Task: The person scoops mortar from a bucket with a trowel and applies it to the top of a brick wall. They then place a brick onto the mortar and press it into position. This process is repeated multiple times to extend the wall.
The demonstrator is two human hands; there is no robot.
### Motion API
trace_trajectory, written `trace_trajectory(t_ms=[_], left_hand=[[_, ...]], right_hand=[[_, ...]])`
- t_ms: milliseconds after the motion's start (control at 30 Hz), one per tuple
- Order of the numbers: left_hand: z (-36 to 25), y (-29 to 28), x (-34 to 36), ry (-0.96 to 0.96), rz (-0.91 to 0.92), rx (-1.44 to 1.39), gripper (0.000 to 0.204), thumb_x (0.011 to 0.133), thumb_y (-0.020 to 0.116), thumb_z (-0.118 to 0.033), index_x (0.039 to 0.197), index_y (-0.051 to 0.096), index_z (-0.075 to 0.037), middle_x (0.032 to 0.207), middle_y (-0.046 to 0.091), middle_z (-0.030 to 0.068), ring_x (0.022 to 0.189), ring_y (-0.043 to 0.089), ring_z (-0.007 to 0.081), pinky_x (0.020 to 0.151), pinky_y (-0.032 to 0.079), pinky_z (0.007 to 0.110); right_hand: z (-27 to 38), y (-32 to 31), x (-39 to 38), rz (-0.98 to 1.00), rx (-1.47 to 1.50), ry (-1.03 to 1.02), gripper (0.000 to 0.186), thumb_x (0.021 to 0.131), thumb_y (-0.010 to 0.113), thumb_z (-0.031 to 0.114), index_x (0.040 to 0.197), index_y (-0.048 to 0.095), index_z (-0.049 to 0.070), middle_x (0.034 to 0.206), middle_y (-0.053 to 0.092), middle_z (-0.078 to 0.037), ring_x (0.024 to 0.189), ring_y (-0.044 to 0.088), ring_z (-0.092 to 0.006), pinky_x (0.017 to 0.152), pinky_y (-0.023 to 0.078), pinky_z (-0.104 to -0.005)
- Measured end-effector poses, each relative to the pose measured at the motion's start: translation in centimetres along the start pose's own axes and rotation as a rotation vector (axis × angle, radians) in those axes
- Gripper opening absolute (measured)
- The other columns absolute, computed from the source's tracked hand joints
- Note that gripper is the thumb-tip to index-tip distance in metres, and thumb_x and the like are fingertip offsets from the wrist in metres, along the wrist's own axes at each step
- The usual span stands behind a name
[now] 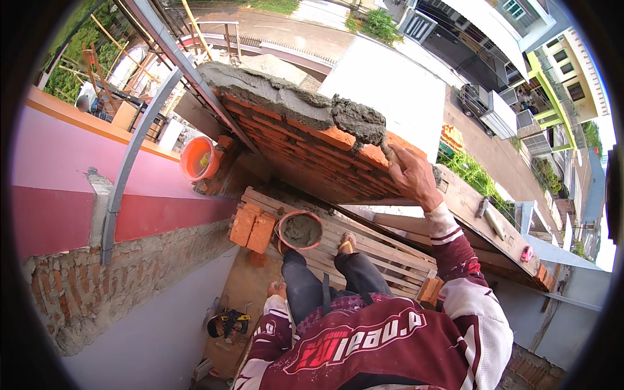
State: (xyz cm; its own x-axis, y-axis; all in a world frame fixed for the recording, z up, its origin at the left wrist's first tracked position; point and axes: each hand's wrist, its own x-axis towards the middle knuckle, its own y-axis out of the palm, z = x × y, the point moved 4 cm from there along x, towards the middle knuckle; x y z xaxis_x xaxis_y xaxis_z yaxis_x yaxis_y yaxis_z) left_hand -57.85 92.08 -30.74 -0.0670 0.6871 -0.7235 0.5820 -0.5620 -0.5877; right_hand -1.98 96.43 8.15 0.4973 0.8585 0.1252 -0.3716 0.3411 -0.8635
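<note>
My right hand (414,177) reaches up to the top of a brick wall (305,146), its fingers closed around the handle of a trowel (389,152). Wet grey mortar (359,120) covers the trowel's blade, which lies at the wall's top edge. To the left of it, a thick mortar bed (266,90) runs along the top course. My left hand (277,289) hangs low beside my left thigh, small and partly hidden, so its grip is unclear. Near my feet stands a bucket of mortar (301,231), with orange bricks (252,227) stacked beside it.
I stand on a slatted wooden platform (383,257). An orange bucket (199,159) sits on a ledge at left. A hammer (491,218) lies on the plank (465,201) at right. A grey metal bar (140,143) rises at left. Beyond the wall, the street (494,153) lies far below.
</note>
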Motion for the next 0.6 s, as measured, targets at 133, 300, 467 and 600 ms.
trace_trajectory(t_ms=[133, 300, 467, 600], left_hand=[[1.7, -1.1, 0.5, -0.150, 0.098, -0.008, 0.043, 0.084, 0.074, -0.028, 0.117, 0.065, -0.002, 0.107, 0.070, 0.0178, 0.100, 0.067, 0.0291, 0.089, 0.052, 0.039], [6.5, 0.5, 3.9, -0.019, 0.051, -0.093, 0.042, 0.085, 0.074, -0.030, 0.114, 0.066, -0.001, 0.103, 0.071, 0.0168, 0.097, 0.068, 0.0268, 0.087, 0.052, 0.037], [5.3, 4.5, 3.1, -0.046, 0.167, -0.141, 0.044, 0.086, 0.073, -0.028, 0.118, 0.063, 0.001, 0.103, 0.071, 0.0174, 0.096, 0.068, 0.0260, 0.086, 0.053, 0.037], [5.2, 8.4, 3.1, -0.057, 0.067, -0.181, 0.049, 0.084, 0.075, -0.026, 0.123, 0.059, -0.002, 0.112, 0.068, 0.0212, 0.107, 0.066, 0.0315, 0.092, 0.052, 0.038]], right_hand=[[-1.5, 1.5, -1.6, -0.182, -0.278, -0.076, 0.039, 0.086, 0.065, 0.016, 0.125, 0.062, 0.010, 0.089, 0.063, -0.010, 0.072, 0.065, -0.0270, 0.061, 0.051, -0.0401], [-0.4, 2.0, -7.4, -0.227, -0.193, -0.177, 0.048, 0.080, 0.071, 0.010, 0.126, 0.060, 0.010, 0.093, 0.061, -0.007, 0.082, 0.063, -0.0257, 0.067, 0.051, -0.0374], [-1.9, 18.1, -13.3, 0.506, 0.004, 0.077, 0.042, 0.089, 0.061, 0.023, 0.128, 0.055, 0.008, 0.107, 0.062, -0.019, 0.091, 0.065, -0.0387, 0.077, 0.053, -0.0480], [-6.1, 36.5, -16.3, 1.019, -0.108, 0.209, 0.035, 0.092, 0.053, 0.023, 0.120, 0.058, 0.002, 0.114, 0.062, -0.029, 0.102, 0.064, -0.0477, 0.089, 0.052, -0.0541]])
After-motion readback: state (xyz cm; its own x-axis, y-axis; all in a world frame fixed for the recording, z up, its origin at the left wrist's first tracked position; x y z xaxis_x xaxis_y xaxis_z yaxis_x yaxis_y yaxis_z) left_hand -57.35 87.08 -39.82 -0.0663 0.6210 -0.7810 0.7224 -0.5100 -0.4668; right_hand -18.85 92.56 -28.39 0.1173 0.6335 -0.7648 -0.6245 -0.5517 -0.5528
